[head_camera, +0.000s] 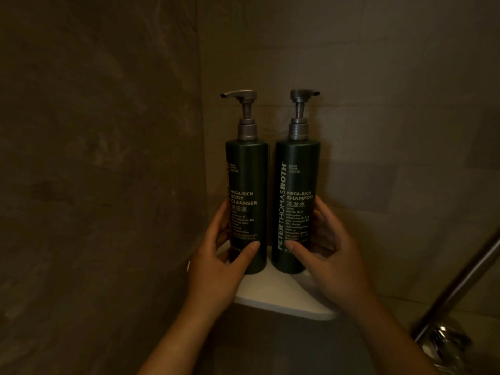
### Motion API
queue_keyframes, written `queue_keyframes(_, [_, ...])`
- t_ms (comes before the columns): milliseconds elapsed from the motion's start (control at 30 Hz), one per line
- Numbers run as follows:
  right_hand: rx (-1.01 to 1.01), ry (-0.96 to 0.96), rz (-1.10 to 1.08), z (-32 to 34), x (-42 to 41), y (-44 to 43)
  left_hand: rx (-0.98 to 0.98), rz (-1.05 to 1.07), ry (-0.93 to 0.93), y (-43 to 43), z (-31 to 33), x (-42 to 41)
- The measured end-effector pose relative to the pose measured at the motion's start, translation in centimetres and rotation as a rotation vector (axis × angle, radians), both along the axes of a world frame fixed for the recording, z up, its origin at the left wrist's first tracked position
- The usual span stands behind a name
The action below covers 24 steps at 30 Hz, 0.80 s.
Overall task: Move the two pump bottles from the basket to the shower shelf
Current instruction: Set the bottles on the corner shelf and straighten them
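Two dark green pump bottles are seen standing upright, side by side, on the white corner shelf where two stone-tiled walls meet. The body cleanser bottle is positioned on the left, with its pump spout pointed left. The shampoo bottle is positioned on the right, with its pump spout pointed right. The bottles are set just beside each other, with a narrow gap visible between them.

The lower part of the body cleanser bottle is grasped by the left hand, with the thumb laid across the front and the fingers wrapped behind. The lower part of the shampoo bottle is grasped by the right hand in the same manner. A metal rail and a chrome fitting are visible at lower right.
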State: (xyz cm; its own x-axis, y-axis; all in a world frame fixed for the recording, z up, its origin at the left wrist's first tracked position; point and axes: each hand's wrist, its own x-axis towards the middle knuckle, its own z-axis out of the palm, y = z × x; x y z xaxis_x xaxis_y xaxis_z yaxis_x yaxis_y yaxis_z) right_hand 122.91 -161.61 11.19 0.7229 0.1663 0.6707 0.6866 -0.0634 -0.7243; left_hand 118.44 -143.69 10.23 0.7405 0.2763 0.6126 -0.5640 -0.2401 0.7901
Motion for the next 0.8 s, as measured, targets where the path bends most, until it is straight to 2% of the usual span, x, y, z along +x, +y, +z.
queue_keyframes(133, [0.002,-0.015,0.008,-0.01,0.04,0.13,0.005,0.083,-0.028,-0.2,-0.26,0.31])
queue_keyframes(333, [0.014,-0.019,0.016,0.46,-0.03,-0.04,0.016,0.013,-0.024,0.23,-0.41,0.18])
queue_keyframes(600, [-0.039,-0.056,0.023,-0.04,0.19,0.12,0.037,0.073,-0.016,-0.21,-0.37,0.88])
queue_keyframes(800, [-0.107,-0.079,-0.027,-0.01,0.05,0.25,0.023,0.039,0.004,0.19,-0.11,0.8])
